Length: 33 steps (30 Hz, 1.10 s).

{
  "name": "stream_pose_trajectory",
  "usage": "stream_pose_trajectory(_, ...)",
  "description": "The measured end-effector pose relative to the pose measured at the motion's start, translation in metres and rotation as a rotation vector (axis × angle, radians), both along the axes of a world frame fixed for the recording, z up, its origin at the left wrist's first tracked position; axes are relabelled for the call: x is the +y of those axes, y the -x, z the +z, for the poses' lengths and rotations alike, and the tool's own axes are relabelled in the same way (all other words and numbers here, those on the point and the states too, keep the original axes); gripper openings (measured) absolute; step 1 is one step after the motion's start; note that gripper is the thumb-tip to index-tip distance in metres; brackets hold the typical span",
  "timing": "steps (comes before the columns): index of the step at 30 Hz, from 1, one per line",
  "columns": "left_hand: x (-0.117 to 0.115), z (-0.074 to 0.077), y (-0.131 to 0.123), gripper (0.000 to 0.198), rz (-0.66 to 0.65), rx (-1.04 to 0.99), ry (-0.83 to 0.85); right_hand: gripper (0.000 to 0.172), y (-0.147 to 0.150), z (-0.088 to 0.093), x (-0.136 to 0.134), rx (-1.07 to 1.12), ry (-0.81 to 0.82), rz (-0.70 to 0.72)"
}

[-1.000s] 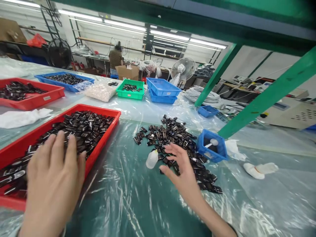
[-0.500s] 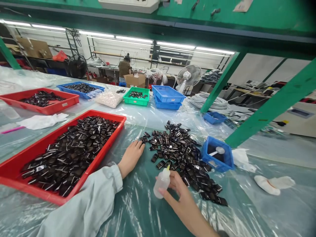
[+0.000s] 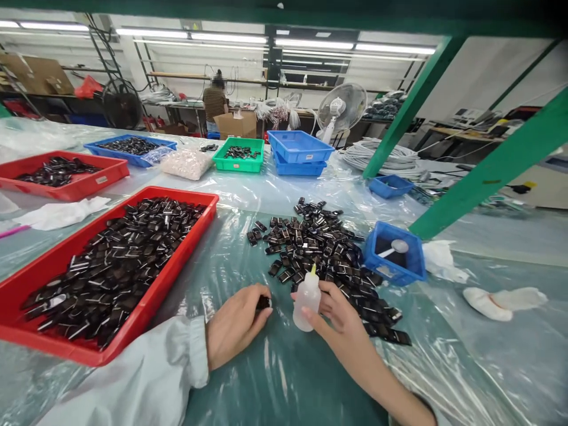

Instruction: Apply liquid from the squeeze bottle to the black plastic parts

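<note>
I see the bench [image 3: 284,378] first, covered in clear plastic sheeting, and I take the loose pile of small black parts [image 3: 322,248] at its middle as my landmark. Left of the pile sits a long red tray [image 3: 186,266] filled with the same black parts; beyond that tray lie a second red tray [image 3: 84,186], a blue tray [image 3: 133,157] and a bag of pale pieces [image 3: 186,163]. Behind the pile stand a green bin [image 3: 237,165] and stacked blue bins [image 3: 299,155], and far behind those a person [image 3: 214,102] stands at another table. Just right of the pile is a small blue bin [image 3: 410,269] with a white-headed tool lying in it; further right lies a white glove [image 3: 501,302]. On the near side of the pile my right hand [image 3: 339,316] is wrapped around a small translucent squeeze bottle [image 3: 306,299], held upright with its yellow tip pointing up, touching the pile's near edge. Just left of the bottle my left hand [image 3: 235,322], in a pale sleeve, is curled with the fingertips pinching one small black part [image 3: 264,303] low over the sheeting, near the bottle but apart from it.
</note>
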<state>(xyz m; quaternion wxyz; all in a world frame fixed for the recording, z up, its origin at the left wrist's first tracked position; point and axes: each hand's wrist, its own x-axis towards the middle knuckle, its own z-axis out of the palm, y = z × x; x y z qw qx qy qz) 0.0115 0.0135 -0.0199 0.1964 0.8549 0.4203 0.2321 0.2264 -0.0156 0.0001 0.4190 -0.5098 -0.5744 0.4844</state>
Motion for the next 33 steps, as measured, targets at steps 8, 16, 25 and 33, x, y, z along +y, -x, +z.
stream_pose_trajectory(8, -0.002, 0.001, 0.006, 0.010, 0.084, 0.012, 0.102, 0.036, -0.011, 0.016, -0.007, -0.031, -0.082, -0.025)
stream_pose_trajectory(16, -0.008, -0.006, 0.007, 0.033, 0.177, 0.082, 0.064, 0.030, -0.020, 0.016, -0.006, -0.021, -0.093, -0.060)
stream_pose_trajectory(25, -0.014, 0.000, 0.009, 0.053, 0.228, 0.081, 0.104, 0.044, 0.000, 0.025, -0.018, -0.027, 0.086, -0.247)
stream_pose_trajectory(33, -0.025, 0.022, 0.008, 0.026, 0.233, -0.274, 0.257, 0.044, 0.004, 0.024, -0.019, -0.019, 0.073, -0.216)
